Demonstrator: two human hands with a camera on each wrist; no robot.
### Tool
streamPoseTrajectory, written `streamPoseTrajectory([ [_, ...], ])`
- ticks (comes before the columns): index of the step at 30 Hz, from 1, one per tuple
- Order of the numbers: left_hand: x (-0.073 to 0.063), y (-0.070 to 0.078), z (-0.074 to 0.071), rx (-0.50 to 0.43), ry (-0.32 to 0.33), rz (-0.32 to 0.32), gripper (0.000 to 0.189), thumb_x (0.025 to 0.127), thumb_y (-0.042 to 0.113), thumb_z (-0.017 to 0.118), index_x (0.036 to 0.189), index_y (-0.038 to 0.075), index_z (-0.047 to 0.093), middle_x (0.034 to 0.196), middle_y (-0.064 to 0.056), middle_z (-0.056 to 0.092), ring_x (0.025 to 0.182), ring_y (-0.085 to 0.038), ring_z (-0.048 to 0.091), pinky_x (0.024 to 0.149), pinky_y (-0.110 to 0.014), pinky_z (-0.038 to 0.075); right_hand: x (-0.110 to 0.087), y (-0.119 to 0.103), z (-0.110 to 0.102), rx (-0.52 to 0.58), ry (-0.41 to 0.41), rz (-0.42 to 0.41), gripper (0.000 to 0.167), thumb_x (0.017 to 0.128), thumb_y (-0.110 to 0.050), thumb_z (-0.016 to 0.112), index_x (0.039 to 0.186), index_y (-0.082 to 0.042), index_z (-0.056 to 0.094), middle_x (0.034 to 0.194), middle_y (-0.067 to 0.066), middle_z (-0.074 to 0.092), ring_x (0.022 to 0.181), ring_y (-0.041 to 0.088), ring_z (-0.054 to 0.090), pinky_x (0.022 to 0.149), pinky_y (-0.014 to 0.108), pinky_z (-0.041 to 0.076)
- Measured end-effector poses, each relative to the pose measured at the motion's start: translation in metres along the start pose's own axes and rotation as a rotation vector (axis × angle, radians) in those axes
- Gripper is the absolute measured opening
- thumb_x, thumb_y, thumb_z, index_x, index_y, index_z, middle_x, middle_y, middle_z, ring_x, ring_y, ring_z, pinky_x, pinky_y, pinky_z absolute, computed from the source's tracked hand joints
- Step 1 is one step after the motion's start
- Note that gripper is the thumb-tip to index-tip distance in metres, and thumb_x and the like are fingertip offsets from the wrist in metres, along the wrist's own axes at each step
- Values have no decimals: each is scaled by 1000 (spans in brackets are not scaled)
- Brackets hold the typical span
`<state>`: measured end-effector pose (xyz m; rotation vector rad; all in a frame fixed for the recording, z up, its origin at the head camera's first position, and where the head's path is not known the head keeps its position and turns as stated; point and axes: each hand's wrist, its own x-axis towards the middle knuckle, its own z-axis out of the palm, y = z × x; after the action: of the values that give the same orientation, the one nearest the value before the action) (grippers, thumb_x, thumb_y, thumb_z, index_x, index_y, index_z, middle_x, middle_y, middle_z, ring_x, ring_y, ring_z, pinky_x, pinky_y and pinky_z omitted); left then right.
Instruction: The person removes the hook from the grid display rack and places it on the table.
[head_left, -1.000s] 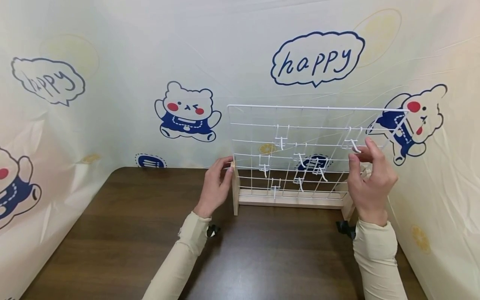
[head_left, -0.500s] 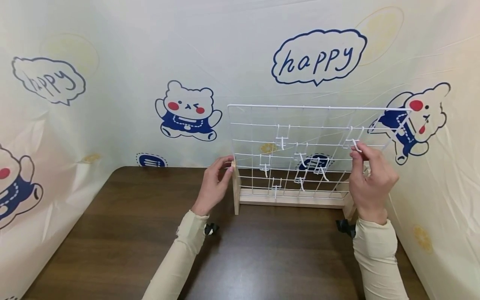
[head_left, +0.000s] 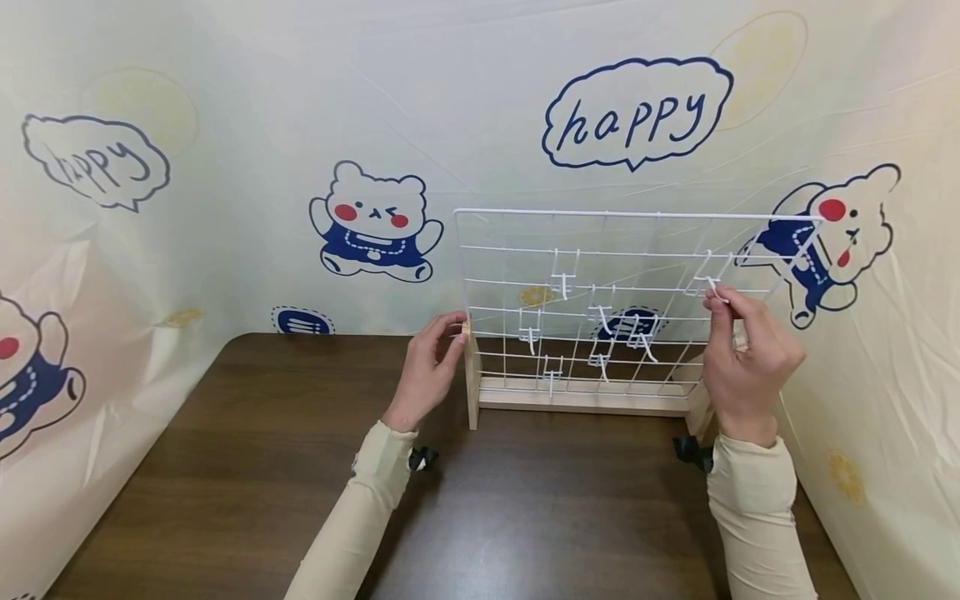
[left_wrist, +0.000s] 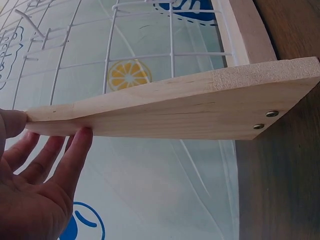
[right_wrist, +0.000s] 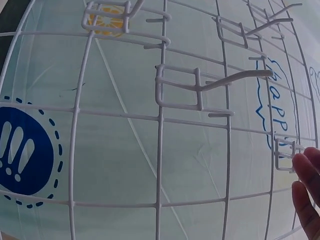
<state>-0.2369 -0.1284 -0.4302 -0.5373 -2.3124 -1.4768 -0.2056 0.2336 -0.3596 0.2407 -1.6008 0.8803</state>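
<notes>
Head view: the right hand (head_left: 752, 362) pinches a white hook (head_left: 711, 282) high on the right of the wire grid (head_left: 645, 215); likely light, stiff and slick, best taken by its prong. The left hand (head_left: 423, 375) pinches the wooden stand (head_left: 585, 402) on the desk (head_left: 480, 517).

Left wrist view alone reveals screw heads (left_wrist: 272, 114).

Right wrist view details neighbouring hooks (right_wrist: 199, 89).

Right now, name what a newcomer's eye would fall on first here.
Most likely the white wire grid in its wooden stand on the dark table, hung with hooks; the right grip pinches the upper-right hook, and the left grip holds the stand's left upright. Next would come the patterned backdrop behind it: in the head view, a large blue "happy" bubble above the grid and a winking bear to its left.
</notes>
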Motion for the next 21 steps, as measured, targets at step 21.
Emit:
streamPoseTrajectory([
  [21, -1, 0, -1, -17, -6, 11, 30, 107, 12, 58, 134, 0, 63, 130, -24, 68, 117, -31, 70, 95, -48, 62, 5, -9, 0, 71, 67, 6, 11, 96, 1, 70, 94, 9, 76, 85, 32, 75, 93, -19, 65, 86, 5, 51],
])
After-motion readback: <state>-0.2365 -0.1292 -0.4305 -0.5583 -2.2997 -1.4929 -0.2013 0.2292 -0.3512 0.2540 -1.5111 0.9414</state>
